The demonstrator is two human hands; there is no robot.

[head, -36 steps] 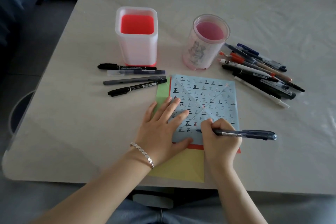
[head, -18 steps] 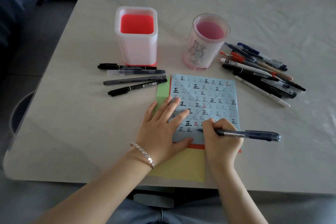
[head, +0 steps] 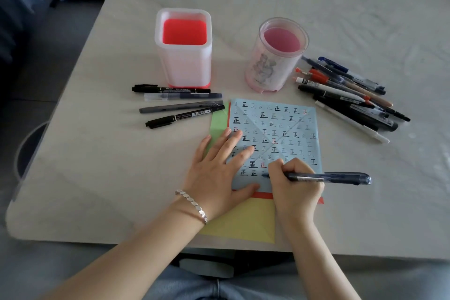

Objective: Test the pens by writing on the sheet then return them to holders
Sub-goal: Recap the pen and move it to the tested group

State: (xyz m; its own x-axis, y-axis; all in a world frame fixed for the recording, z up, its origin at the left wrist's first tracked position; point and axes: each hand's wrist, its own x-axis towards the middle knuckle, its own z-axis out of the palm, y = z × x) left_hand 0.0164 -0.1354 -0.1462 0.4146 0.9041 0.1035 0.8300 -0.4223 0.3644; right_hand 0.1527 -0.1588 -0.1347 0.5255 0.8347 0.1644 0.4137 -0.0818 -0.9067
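A light blue sheet (head: 287, 126) covered in small written characters lies on the table in front of me. My left hand (head: 219, 173) presses flat on its left side, fingers straight. My right hand (head: 294, 185) grips a dark blue pen (head: 341, 177), whose tip touches the sheet's lower rows. Behind the sheet stand two holders with no pens in them: a square white holder with a red inside (head: 183, 48) and a round clear pink holder (head: 277, 56). Several black and grey pens (head: 180, 106) lie to the left of the sheet. A pile of pens (head: 350, 95) lies to the right.
Green (head: 219, 122), red and yellow (head: 246, 221) paper sheets lie under the blue one, the yellow one reaching the table's near edge. The pale table (head: 109, 178) drops off at the left, where a round dark bin rim (head: 26, 148) shows below.
The pen's rear end has swung a little to the right as my right hand writes. My left hand has stayed in place on the sheet.
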